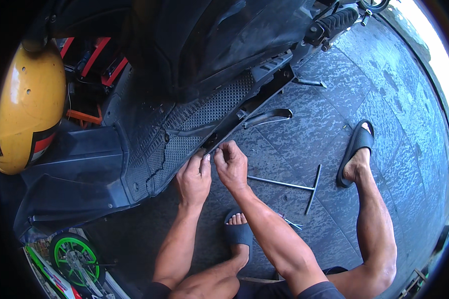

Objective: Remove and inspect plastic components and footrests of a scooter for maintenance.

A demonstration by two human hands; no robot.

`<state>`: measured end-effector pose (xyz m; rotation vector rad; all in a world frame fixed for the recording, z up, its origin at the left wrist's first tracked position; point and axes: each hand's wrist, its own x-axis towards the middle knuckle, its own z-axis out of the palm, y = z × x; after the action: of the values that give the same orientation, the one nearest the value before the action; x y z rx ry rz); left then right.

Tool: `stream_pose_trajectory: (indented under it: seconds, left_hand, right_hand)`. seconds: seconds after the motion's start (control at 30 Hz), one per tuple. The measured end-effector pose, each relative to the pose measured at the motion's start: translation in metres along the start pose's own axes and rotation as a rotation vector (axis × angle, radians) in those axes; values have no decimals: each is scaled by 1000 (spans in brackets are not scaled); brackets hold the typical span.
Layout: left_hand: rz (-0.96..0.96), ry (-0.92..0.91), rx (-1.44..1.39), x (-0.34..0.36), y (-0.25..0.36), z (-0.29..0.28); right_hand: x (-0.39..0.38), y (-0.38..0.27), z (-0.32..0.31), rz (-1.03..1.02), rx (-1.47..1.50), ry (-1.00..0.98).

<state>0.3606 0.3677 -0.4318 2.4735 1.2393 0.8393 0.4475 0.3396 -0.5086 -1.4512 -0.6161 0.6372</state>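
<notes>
Both my hands work at the lower side edge of a black motor scooter. My left hand (193, 180) presses against the rim of the textured footboard (184, 127), its fingers closed at the edge. Just to its right, my right hand (231, 164) has thumb and fingertips pinched together beside the same edge. Whatever lies between the fingertips of either hand is too small or hidden to make out. Above the hands, a dark open channel (269, 89) runs along the scooter's side.
A metal T-handle wrench (312, 188) lies on the dark tiled floor (399, 124), right of my right forearm. The scooter's side stand (267, 118) sticks out over the floor. A yellow helmet-like shell (32, 104) is at the left. Lower left stands a green-rimmed wheel (75, 259).
</notes>
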Motion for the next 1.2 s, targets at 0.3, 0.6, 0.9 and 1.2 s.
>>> stream_pose_trajectory:
  seconds: [0.3, 0.6, 0.9, 1.2]
  left_hand:
    - [-537, 52, -578, -71, 8, 9]
    - [-1043, -121, -1730, -35, -32, 58]
    - [-1051, -130, -1930, -29, -39, 64]
    - [-993, -166, -2180, -40, -50, 85]
  right_hand:
    - [-9, -4, 12, -73, -23, 38]
    - [-2, -7, -6, -145, -76, -22]
    - [1, -12, -11, -86, -88, -86]
    - [22, -12, -26, -353, -305, -325]
